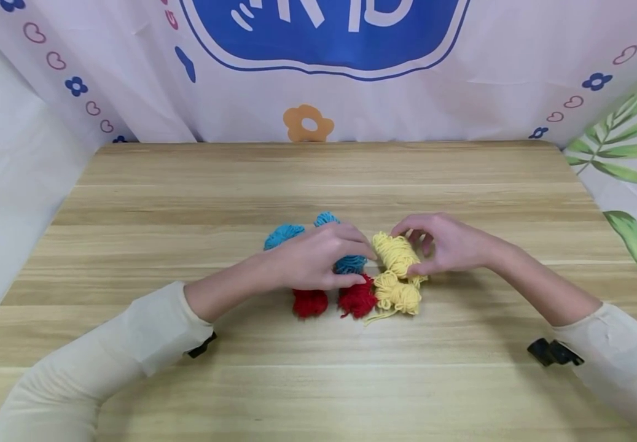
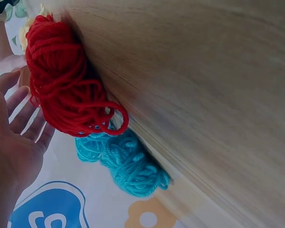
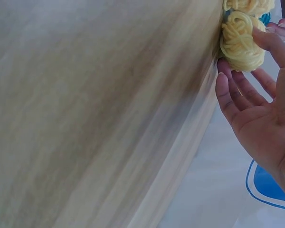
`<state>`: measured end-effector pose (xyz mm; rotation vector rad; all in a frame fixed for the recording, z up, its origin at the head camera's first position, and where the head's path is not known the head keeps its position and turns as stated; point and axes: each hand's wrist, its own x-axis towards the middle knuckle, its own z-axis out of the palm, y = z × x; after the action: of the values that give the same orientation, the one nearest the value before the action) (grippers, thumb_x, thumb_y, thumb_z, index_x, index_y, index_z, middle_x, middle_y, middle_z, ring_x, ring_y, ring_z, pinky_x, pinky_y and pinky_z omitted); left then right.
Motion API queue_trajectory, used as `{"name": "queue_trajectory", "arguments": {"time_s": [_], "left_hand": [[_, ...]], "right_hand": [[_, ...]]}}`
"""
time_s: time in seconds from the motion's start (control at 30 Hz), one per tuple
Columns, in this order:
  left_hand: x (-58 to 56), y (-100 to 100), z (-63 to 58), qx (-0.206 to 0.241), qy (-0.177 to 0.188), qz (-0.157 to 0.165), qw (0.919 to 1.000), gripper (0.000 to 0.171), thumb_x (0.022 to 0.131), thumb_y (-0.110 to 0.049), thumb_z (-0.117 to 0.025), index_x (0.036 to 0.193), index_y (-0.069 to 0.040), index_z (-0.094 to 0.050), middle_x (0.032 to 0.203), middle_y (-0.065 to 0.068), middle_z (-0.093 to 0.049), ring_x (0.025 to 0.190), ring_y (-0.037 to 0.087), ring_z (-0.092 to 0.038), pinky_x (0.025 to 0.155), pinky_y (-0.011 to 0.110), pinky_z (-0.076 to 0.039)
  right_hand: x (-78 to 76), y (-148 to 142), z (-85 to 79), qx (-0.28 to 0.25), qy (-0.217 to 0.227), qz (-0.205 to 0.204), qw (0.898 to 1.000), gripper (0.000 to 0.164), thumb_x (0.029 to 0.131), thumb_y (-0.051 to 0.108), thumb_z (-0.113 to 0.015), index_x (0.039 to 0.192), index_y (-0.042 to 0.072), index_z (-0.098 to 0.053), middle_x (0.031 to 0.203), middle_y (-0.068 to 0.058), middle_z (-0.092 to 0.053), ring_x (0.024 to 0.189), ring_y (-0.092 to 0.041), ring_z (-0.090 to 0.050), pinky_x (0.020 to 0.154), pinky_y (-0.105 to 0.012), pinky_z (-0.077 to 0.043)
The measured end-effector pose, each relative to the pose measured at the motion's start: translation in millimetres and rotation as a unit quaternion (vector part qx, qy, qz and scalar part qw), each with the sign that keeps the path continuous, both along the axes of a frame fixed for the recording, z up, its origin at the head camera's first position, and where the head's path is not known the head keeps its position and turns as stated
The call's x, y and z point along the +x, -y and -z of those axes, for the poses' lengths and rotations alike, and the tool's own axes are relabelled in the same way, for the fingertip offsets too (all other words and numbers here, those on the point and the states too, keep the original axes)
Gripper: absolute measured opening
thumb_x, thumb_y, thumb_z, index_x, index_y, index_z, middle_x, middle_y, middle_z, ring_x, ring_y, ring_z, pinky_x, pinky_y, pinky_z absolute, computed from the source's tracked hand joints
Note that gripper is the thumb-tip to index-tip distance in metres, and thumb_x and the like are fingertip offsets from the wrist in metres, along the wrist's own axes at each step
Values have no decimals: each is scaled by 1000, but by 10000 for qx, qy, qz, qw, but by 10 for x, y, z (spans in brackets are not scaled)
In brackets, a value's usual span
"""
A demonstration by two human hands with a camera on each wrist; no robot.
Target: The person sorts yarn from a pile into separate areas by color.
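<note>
In the head view, my left hand [image 1: 324, 255] is over the blue and red yarn with its fingers extended, its fingertips near the yellow yarn. Its loosely spread fingers show beside a red skein [image 2: 61, 76] in the left wrist view. My right hand [image 1: 451, 242] holds the upper yellow skein [image 1: 395, 253] by its right side, thumb at the lower end and fingers at the upper end. Just below lies another yellow skein [image 1: 401, 298] with a loose strand. Beside it is a red skein [image 1: 358, 298]. My left hand partly hides a blue skein [image 1: 350, 264].
More yarn lies to the left: a blue bundle [image 1: 284, 234] and a red one [image 1: 310, 303]. Another blue end [image 1: 326, 218] shows behind my left hand. Everything lies on a wooden table [image 1: 318, 380], with a printed cloth [image 1: 406, 110] hanging behind its far edge.
</note>
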<state>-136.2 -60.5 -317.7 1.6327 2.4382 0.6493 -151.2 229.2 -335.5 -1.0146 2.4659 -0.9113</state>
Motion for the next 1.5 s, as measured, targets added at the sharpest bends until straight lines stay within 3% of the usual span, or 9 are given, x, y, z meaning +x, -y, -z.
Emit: {"name": "queue_trajectory", "arguments": {"time_s": [0.9, 1.27, 1.5], "left_hand": [[8, -146, 65, 22, -200, 78, 9998, 28, 95, -24, -76, 118, -7, -76, 116, 3, -75, 109, 16, -68, 97, 35, -53], [40, -188, 56, -342, -408, -157, 9985, 32, 95, -31, -77, 121, -13, -76, 119, -1, -75, 117, 16, -65, 103, 41, -44], [47, -223, 67, -439, -437, -142, 9980, 33, 95, -33, -77, 122, -13, -76, 121, -2, -74, 119, 14, -64, 106, 41, -45]], "right_hand": [[-1, -7, 18, -148, 186, 111, 9997, 49, 74, 3, -87, 118, 2, -65, 99, -4, -68, 82, -18, -64, 69, -32, -58], [-2, 5, 2, -162, 216, 132, 9995, 46, 74, 1, -86, 115, 3, -65, 97, -3, -67, 81, -18, -63, 68, -32, -57], [-6, -4, 12, -173, 153, 123, 9997, 45, 74, 2, -86, 114, 4, -65, 97, -3, -67, 82, -17, -63, 69, -31, -58]]}}
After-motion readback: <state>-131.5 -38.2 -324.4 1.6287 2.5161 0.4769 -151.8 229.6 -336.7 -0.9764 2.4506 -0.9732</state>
